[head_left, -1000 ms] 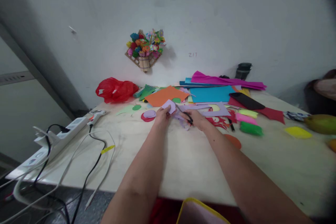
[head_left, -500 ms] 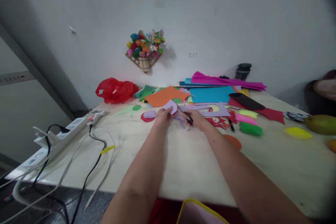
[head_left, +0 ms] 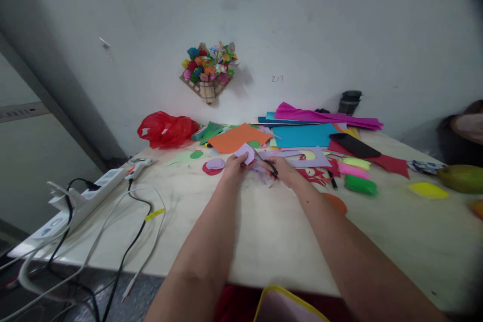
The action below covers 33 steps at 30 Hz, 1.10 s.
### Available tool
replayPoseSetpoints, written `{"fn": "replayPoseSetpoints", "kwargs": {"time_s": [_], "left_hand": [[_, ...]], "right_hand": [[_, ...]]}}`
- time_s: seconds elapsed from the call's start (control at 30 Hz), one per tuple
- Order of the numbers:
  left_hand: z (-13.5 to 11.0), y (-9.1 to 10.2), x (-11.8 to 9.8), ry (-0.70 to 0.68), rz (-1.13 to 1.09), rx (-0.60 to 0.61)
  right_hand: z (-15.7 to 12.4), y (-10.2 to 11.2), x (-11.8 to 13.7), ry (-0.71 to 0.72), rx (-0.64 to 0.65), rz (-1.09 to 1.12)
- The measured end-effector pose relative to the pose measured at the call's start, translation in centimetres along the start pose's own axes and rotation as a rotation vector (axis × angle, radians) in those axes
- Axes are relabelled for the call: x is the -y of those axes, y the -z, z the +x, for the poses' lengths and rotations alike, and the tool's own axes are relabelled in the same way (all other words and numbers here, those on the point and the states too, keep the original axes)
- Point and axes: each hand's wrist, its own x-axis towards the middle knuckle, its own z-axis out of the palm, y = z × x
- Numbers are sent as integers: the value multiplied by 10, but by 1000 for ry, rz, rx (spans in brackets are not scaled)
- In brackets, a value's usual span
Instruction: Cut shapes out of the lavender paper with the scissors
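Note:
My left hand [head_left: 234,167] pinches a piece of lilac paper [head_left: 246,153] above the middle of the table. In my right hand [head_left: 282,171] is a pair of scissors with black handles [head_left: 272,168], its blades pointing left at the paper's edge. Lilac scraps hang or lie just below the blades; I cannot tell which. Left of my left hand, lilac paper circles [head_left: 215,163] lie on a red circle [head_left: 210,171]. Behind my right hand rests a lilac sheet [head_left: 320,157] with cut-out openings. An orange paper circle [head_left: 335,204] lies partly under my right forearm.
Orange paper [head_left: 237,139], blue paper [head_left: 305,136] and magenta rolls [head_left: 328,116] lie along the wall. A black phone [head_left: 354,145] rests on red paper. At left are a white power strip [head_left: 109,177], loose cables and a red plastic bag [head_left: 166,130]. Fruit [head_left: 462,179] sits far right.
Almost nothing differs. Both hands keep their places, and the lilac scraps below the scissors have shifted very slightly.

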Motion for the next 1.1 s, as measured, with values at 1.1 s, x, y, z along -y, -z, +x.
{"fn": "replayPoseSetpoints", "kwargs": {"time_s": [1.1], "left_hand": [[0,2,-1,-57,55,96]], "right_hand": [[-7,22,2,-57,133,-91]]}}
